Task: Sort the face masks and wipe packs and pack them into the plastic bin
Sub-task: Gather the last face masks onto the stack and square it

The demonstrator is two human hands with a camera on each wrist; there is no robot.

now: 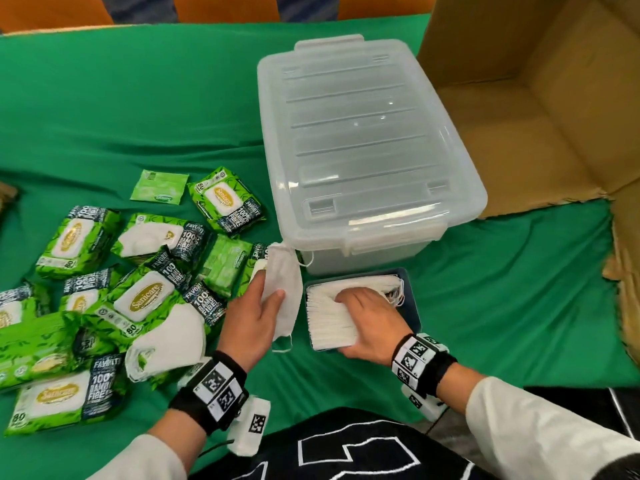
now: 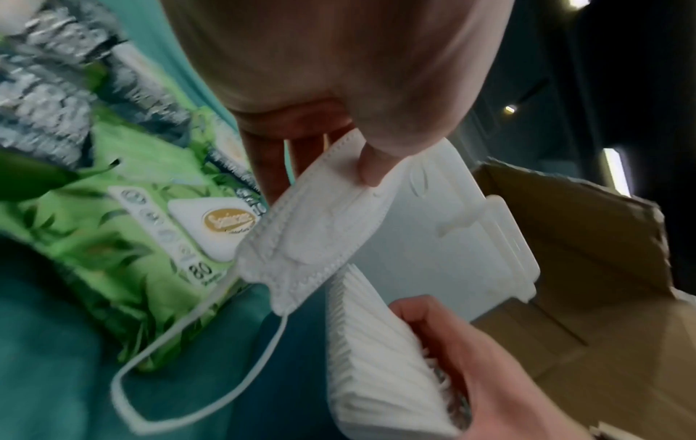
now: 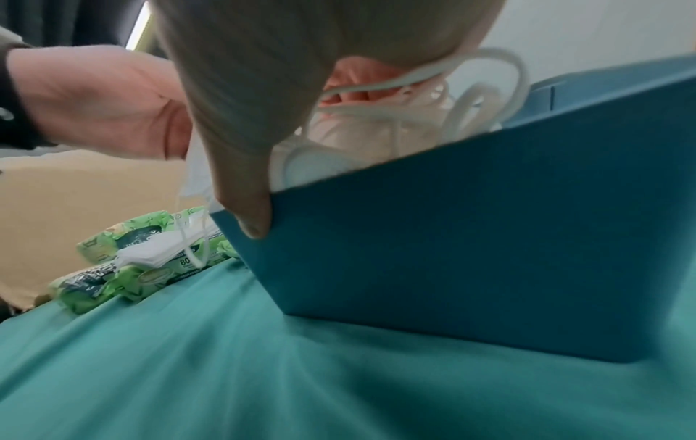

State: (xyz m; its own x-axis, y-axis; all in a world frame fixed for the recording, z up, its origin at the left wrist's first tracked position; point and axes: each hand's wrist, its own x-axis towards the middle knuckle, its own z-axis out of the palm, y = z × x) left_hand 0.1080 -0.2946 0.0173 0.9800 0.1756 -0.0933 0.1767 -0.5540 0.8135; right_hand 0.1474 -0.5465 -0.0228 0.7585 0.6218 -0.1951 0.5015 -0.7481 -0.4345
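My left hand (image 1: 258, 315) pinches a white folded face mask (image 1: 284, 289) between thumb and fingers, just left of a small blue tray (image 1: 414, 318). The same mask (image 2: 316, 226) hangs from my thumb in the left wrist view, its ear loop dangling. My right hand (image 1: 367, 318) grips the stack of white masks (image 1: 329, 322) standing on edge in the blue tray (image 3: 471, 238), thumb at the near end. The clear plastic bin (image 1: 367, 150) stands behind the tray with its lid on. Green wipe packs (image 1: 138, 299) and loose masks (image 1: 173, 337) lie scattered at the left.
An open cardboard box (image 1: 540, 98) stands right of the bin. Green cloth (image 1: 502, 306) covers the table. A small green sachet (image 1: 159, 187) lies behind the wipe packs.
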